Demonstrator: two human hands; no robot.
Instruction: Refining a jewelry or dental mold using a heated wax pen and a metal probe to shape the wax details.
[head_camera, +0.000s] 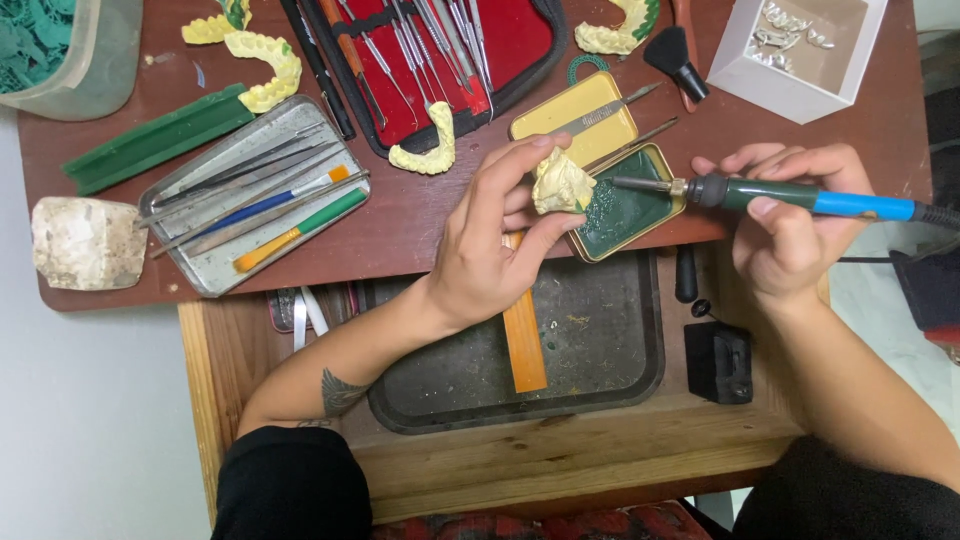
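I hold a small yellow tooth model (561, 184) in my left hand (490, 250), fingers closed tight around it, just above the green wax tin (625, 210). My right hand (790, 225) is wrapped around a green and blue heated tool (800, 197), its metal tip over the wax. Near me lies a dark tray (600, 340) with an orange stick (524, 345). Far left sits a metal tray (215, 270) of tools

Reddish-brown tabletop (420, 225), rounded at the left corner. On it: metal tray (205, 262) of tools, green bar (155, 140), whitish stone block (87, 243), yellow dental casts (262, 62), open red instrument case (520, 40), two tins (600, 150), white box (790, 85). Below, wooden drawer (560, 455) carrying a dark tray (600, 340).
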